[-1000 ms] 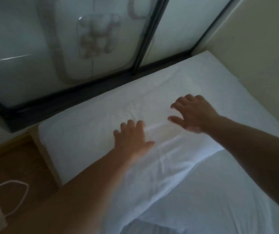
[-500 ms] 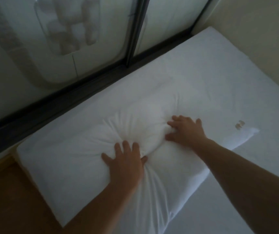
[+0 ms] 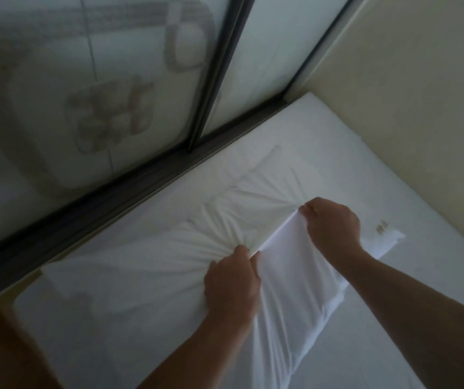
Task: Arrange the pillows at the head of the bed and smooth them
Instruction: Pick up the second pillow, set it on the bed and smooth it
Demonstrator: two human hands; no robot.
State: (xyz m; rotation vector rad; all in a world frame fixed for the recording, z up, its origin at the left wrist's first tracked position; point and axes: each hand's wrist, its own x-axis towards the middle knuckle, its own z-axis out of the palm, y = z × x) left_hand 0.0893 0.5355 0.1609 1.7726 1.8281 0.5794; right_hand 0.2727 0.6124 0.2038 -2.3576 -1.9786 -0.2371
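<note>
White pillow (image 3: 295, 282) lying across the bed (image 3: 379, 178) by the dark window frame (image 3: 129, 189), left hand (image 3: 230, 284) and right hand (image 3: 334, 223) both bunching its cover tight, fists closed on fabric

Far side: the dark-framed frosted glass partition (image 3: 219, 80) runs just beside the white bed (image 3: 337, 153).
Right side: the cream wall (image 3: 421, 108) borders the bed.
Middle: the white crumpled pillow (image 3: 169, 248) fills it.
Open sheet: beyond the pillow's right end, and at lower left.
</note>
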